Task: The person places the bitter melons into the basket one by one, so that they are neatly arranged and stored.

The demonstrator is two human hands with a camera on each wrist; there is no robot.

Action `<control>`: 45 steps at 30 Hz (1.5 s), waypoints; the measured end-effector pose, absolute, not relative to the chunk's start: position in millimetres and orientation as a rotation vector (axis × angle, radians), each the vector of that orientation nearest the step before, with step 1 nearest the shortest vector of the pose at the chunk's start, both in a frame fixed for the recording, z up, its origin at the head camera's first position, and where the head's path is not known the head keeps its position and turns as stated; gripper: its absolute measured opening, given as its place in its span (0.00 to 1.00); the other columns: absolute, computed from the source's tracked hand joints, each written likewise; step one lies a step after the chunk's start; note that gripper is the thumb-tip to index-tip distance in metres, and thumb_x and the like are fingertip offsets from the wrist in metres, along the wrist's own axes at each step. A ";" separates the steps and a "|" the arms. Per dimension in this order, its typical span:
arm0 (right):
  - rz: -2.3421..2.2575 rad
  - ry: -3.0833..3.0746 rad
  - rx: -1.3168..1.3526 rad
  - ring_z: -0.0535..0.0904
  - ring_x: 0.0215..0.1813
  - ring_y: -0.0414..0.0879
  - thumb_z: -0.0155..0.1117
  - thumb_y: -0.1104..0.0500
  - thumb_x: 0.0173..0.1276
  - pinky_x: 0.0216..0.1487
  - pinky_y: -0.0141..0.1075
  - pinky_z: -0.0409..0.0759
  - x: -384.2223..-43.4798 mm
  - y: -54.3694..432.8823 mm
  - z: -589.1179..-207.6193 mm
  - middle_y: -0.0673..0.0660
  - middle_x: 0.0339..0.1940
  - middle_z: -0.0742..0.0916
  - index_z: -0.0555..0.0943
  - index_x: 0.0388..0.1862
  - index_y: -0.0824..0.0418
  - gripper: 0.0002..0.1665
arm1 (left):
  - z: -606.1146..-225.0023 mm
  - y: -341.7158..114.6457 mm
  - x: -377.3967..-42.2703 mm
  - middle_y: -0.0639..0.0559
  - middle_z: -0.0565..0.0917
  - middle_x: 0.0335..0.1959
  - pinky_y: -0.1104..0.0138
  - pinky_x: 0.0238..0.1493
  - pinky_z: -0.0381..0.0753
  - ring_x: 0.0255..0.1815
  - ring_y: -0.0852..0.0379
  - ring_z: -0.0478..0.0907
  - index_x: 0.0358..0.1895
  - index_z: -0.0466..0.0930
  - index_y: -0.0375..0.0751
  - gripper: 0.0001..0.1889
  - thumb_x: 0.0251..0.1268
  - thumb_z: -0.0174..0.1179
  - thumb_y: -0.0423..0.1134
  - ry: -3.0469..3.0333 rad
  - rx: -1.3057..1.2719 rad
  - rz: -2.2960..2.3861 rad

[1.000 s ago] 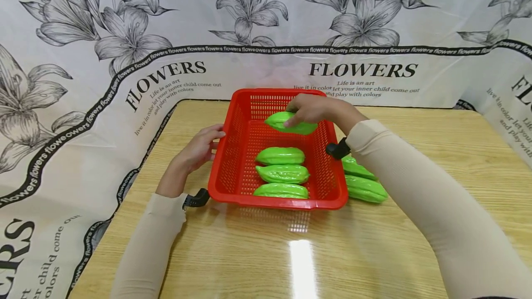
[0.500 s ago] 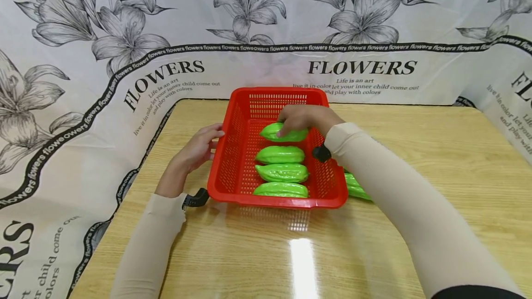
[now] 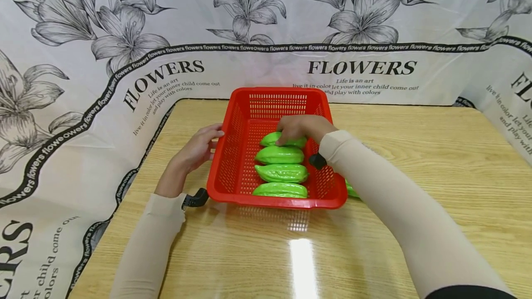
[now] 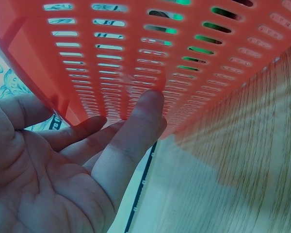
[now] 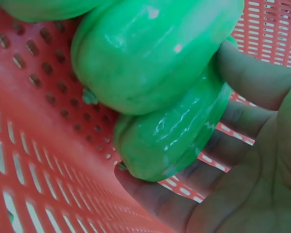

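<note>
In the head view a red plastic basket (image 3: 277, 203) stands on the table with a row of bright green, ridged bitter melons inside. My right hand (image 3: 305, 128) reaches into it and holds the farthest bitter melon (image 3: 270, 139), close behind another bitter melon (image 3: 279, 155). The right wrist view shows my fingers and thumb around the held melon (image 5: 169, 136), beside a larger-looking melon (image 5: 145, 53). My left hand (image 3: 200, 146) rests against the basket's left side. Its extended fingers touch the perforated wall (image 4: 184, 92) in the left wrist view.
Right of the basket, a bitter melon (image 3: 351, 190) on the wooden table (image 3: 249, 253) is mostly hidden by my right sleeve (image 3: 386, 202). A flower-printed cloth (image 3: 257, 68) hangs behind the table and along its left side.
My right hand has lowered the bitter melon into the basket and brought it toward the row, beside the other melons. The left hand keeps its place at the basket's side.
</note>
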State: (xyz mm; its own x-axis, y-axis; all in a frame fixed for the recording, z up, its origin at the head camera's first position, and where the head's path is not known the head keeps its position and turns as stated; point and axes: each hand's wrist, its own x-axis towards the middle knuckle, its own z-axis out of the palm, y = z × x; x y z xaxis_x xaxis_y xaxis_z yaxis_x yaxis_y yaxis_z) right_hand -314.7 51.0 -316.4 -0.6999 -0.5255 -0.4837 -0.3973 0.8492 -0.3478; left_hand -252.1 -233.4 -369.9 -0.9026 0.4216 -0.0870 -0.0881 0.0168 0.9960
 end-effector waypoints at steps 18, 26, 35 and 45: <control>-0.347 2.395 -0.599 0.73 0.64 0.55 0.62 0.48 0.74 0.55 0.51 0.81 -318.7 57.9 -320.1 0.60 0.71 0.74 0.68 0.76 0.61 0.37 | -370.2 -233.4 -252.1 0.33 0.74 0.57 0.57 0.40 0.89 0.45 0.48 0.86 0.73 0.62 0.32 0.24 0.83 0.39 0.40 1.946 0.352 1.940; -0.415 2.408 -0.617 0.69 0.70 0.59 0.61 0.48 0.75 0.62 0.55 0.78 -311.9 63.9 -313.3 0.62 0.76 0.70 0.66 0.77 0.62 0.37 | -369.5 -233.1 -251.6 0.33 0.74 0.57 0.58 0.40 0.89 0.44 0.50 0.86 0.73 0.63 0.32 0.24 0.82 0.39 0.40 1.955 0.347 1.938; -0.553 2.408 -0.643 0.55 0.81 0.58 0.61 0.51 0.76 0.78 0.55 0.58 -303.8 65.5 -302.4 0.61 0.81 0.63 0.59 0.81 0.61 0.41 | -369.7 -233.2 -251.2 0.31 0.73 0.58 0.57 0.40 0.89 0.46 0.49 0.86 0.74 0.61 0.32 0.24 0.83 0.38 0.40 1.955 0.362 1.931; -0.603 2.400 -0.714 0.50 0.83 0.58 0.60 0.51 0.77 0.80 0.57 0.52 -283.3 77.1 -281.1 0.60 0.82 0.60 0.56 0.82 0.58 0.41 | -368.4 -232.0 -251.1 0.31 0.73 0.58 0.58 0.40 0.89 0.46 0.49 0.85 0.74 0.62 0.32 0.24 0.83 0.39 0.41 1.957 0.352 1.937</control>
State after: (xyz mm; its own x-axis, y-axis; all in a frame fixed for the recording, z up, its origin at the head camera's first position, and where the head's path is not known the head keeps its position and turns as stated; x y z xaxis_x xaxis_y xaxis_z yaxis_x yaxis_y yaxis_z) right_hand -283.3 77.1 -281.1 -0.7024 -0.6018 -0.3801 -0.3506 0.7572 -0.5510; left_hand -251.1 -232.0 -368.4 -0.9027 0.4226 -0.0809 -0.0767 0.0270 0.9967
